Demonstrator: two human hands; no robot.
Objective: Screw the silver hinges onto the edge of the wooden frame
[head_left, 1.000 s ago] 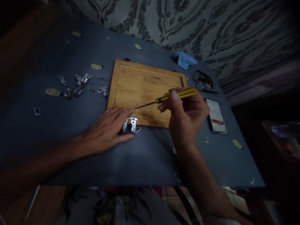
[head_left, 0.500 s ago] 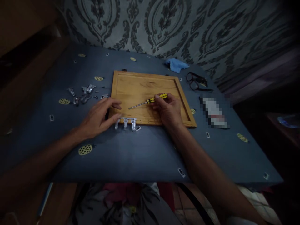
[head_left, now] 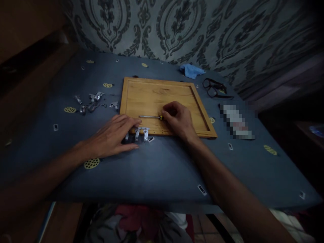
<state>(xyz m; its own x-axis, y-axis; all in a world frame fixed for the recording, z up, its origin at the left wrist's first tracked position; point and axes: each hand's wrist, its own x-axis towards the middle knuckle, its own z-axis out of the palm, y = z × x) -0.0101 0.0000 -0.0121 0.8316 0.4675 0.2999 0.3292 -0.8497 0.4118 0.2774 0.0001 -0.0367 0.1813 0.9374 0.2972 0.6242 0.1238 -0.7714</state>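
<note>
Yellow-and-black, the screwdriver [head_left: 153, 117] points lengthwise left, pinched by the right hand [head_left: 180, 122] over the wooden panel [head_left: 149, 96]; the left hand [head_left: 116, 135], spread, is nearer the metal hinges [head_left: 145, 134].

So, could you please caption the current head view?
Right hand holding screwdriver over wooden panel; left hand by metal fittings.

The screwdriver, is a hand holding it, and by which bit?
The right hand seems to hold the screwdriver by its handle, which it mostly hides.

No text can be read; the small labels [head_left: 201, 189] on the blue tablecloth [head_left: 162, 172] are blurred
</note>
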